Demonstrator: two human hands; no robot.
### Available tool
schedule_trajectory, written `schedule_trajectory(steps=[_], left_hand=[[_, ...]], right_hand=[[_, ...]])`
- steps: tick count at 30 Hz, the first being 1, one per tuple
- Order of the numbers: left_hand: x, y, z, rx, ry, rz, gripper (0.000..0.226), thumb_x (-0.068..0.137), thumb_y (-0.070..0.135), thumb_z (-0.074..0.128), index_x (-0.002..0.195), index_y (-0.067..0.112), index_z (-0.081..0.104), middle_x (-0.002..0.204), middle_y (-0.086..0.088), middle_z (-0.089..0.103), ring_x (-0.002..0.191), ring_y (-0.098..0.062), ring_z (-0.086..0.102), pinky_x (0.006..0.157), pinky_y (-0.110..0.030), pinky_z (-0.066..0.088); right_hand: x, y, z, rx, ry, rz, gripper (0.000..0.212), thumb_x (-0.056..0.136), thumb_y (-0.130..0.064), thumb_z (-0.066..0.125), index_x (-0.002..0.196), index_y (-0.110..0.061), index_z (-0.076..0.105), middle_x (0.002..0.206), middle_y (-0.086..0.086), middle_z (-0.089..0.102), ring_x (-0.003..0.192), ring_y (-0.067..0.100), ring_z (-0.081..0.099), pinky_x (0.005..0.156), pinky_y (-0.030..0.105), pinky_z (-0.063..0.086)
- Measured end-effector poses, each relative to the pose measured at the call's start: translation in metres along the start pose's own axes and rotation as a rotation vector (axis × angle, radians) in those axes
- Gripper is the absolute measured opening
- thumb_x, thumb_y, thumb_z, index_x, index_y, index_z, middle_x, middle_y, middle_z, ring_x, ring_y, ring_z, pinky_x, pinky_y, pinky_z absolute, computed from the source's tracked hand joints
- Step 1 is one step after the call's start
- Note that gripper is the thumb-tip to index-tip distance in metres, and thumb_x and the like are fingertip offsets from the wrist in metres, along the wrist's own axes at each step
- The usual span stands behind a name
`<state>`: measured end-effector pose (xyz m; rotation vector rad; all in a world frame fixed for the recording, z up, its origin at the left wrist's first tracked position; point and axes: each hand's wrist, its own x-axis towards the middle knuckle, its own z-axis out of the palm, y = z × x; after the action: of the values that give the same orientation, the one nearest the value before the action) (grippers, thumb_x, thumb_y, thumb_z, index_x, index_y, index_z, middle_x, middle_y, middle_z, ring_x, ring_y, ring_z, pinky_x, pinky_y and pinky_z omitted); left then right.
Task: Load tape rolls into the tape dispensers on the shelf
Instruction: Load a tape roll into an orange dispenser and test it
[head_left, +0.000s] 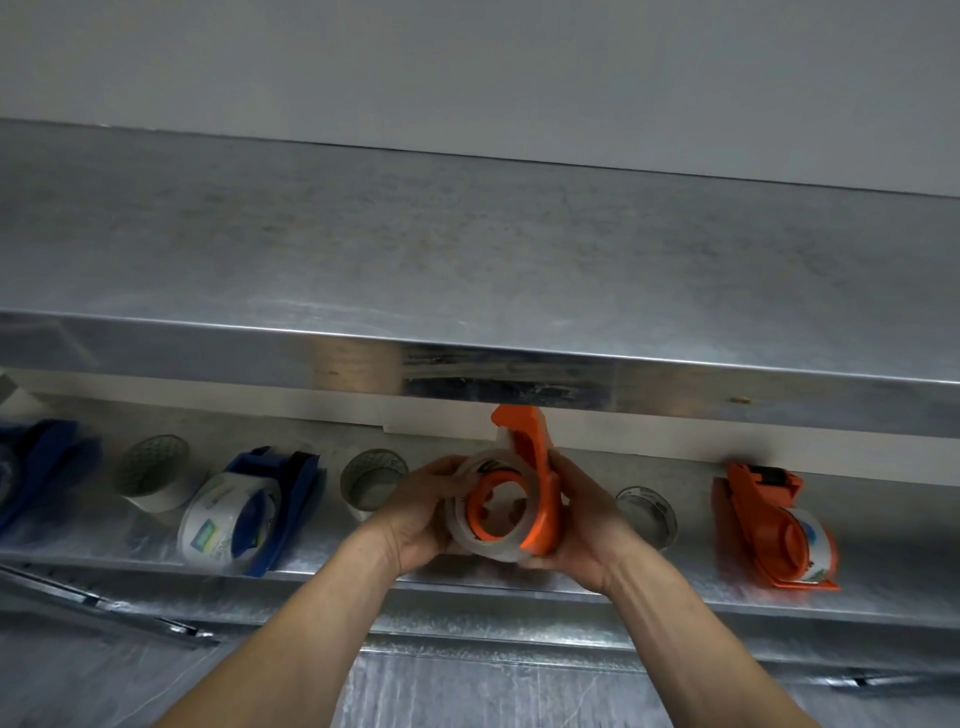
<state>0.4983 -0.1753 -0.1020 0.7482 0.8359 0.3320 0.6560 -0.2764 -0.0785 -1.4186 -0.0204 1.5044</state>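
You hold the orange dispenser (543, 499) in front of the lower shelf (675, 590), just under the lip of the upper shelf (467, 249). Your right hand (582, 525) grips the dispenser's body from the right side. Your left hand (421, 512) curls its fingers around the clear tape roll (493, 546), which sits around the dispenser's orange hub.

On the lower shelf to the left, a blue dispenser (291, 483) lies with a roll already on it, and another blue dispenser (36, 457) shows at the far left edge. A second orange dispenser (769, 525), also carrying a roll, rests well to the right. Three loose rolls stand on the shelf: a white one (156, 478), one (371, 480) just beside your left hand, and one (647, 514) just beside your right hand.
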Motion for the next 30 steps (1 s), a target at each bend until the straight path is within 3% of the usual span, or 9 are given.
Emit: schedule_trajectory(steps=[2, 6, 8, 12, 15, 18, 24, 27, 30], left_hand=[[-0.004, 0.000, -0.001, 0.017, -0.014, -0.002, 0.038, 0.075, 0.009, 0.070, 0.113, 0.010, 0.065, 0.106, -0.018, 0.071, 0.093, -0.036, 0.067, 0.072, -0.053, 0.055], [-0.005, -0.002, 0.001, 0.071, 0.019, -0.001, 0.036, 0.076, 0.014, 0.073, 0.111, 0.012, 0.066, 0.108, -0.019, 0.071, 0.098, -0.039, 0.066, 0.087, -0.069, 0.048], [-0.007, -0.002, 0.003, 0.101, 0.046, -0.001, 0.037, 0.076, 0.016, 0.074, 0.112, 0.012, 0.066, 0.109, -0.020, 0.071, 0.101, -0.040, 0.065, 0.087, -0.070, 0.047], [-0.010, 0.005, 0.006, 0.150, 0.057, 0.013, 0.044, 0.067, 0.027, 0.082, 0.105, 0.014, 0.064, 0.099, -0.016, 0.070, 0.090, -0.035, 0.065, 0.067, -0.051, 0.056], [-0.011, 0.013, 0.009, 0.266, 0.107, 0.033, 0.042, 0.072, 0.033, 0.079, 0.104, 0.011, 0.063, 0.094, -0.013, 0.069, 0.085, -0.033, 0.064, 0.063, -0.043, 0.055], [-0.014, 0.018, 0.016, 0.380, 0.143, 0.046, 0.048, 0.074, 0.043, 0.078, 0.103, 0.008, 0.062, 0.090, -0.014, 0.069, 0.077, -0.032, 0.065, 0.056, -0.037, 0.053], [-0.015, 0.022, 0.029, 0.373, 0.088, 0.040, 0.034, 0.087, 0.039, 0.068, 0.098, 0.008, 0.061, 0.080, -0.010, 0.068, 0.065, -0.021, 0.064, 0.046, -0.028, 0.044], [-0.012, 0.023, 0.029, 0.351, 0.111, 0.032, 0.017, 0.090, 0.028, 0.063, 0.092, 0.011, 0.062, 0.079, -0.008, 0.066, 0.066, -0.020, 0.060, 0.052, -0.028, 0.044], [-0.011, 0.018, 0.026, 0.333, 0.132, -0.007, 0.036, 0.077, 0.034, 0.072, 0.107, 0.014, 0.063, 0.106, -0.009, 0.069, 0.100, -0.026, 0.063, 0.084, -0.051, 0.053]], right_hand=[[0.003, 0.000, 0.000, -0.086, 0.151, -0.188, 0.040, 0.093, -0.041, 0.060, 0.116, -0.008, 0.064, 0.088, 0.016, 0.073, 0.067, 0.023, 0.069, 0.061, 0.035, 0.055], [0.001, 0.002, 0.000, -0.375, 0.415, -0.614, 0.008, 0.091, -0.018, 0.063, 0.094, -0.016, 0.070, 0.086, 0.002, 0.074, 0.080, 0.020, 0.070, 0.075, 0.040, 0.056], [-0.002, 0.003, 0.001, -0.525, 0.448, -0.707, 0.020, 0.090, -0.014, 0.061, 0.077, -0.024, 0.074, 0.077, -0.007, 0.075, 0.078, 0.010, 0.070, 0.077, 0.036, 0.056], [-0.008, 0.004, 0.002, -0.377, 0.294, -0.681, 0.030, 0.093, -0.018, 0.056, 0.071, -0.020, 0.076, 0.073, -0.004, 0.076, 0.070, 0.012, 0.068, 0.068, 0.033, 0.052], [-0.014, 0.007, 0.005, -0.307, 0.149, -0.640, 0.018, 0.072, -0.036, 0.068, 0.080, -0.022, 0.075, 0.078, 0.000, 0.076, 0.073, 0.013, 0.069, 0.067, 0.027, 0.051], [-0.008, 0.013, 0.007, -0.312, 0.176, -0.565, 0.054, 0.056, -0.029, 0.081, 0.107, -0.022, 0.064, 0.095, 0.000, 0.074, 0.085, 0.014, 0.070, 0.068, 0.025, 0.053], [0.013, 0.032, 0.005, -0.185, 0.291, -0.421, 0.019, 0.090, -0.013, 0.067, 0.108, -0.010, 0.060, 0.099, 0.014, 0.073, 0.082, 0.028, 0.073, 0.068, 0.041, 0.061], [0.013, 0.035, 0.006, 0.002, 0.232, -0.326, 0.013, 0.094, -0.003, 0.057, 0.106, -0.001, 0.062, 0.094, 0.022, 0.073, 0.068, 0.028, 0.073, 0.052, 0.032, 0.056], [0.013, 0.038, 0.006, 0.101, 0.167, -0.275, 0.020, 0.097, -0.003, 0.046, 0.106, -0.002, 0.064, 0.085, 0.019, 0.072, 0.060, 0.027, 0.070, 0.051, 0.033, 0.054]])
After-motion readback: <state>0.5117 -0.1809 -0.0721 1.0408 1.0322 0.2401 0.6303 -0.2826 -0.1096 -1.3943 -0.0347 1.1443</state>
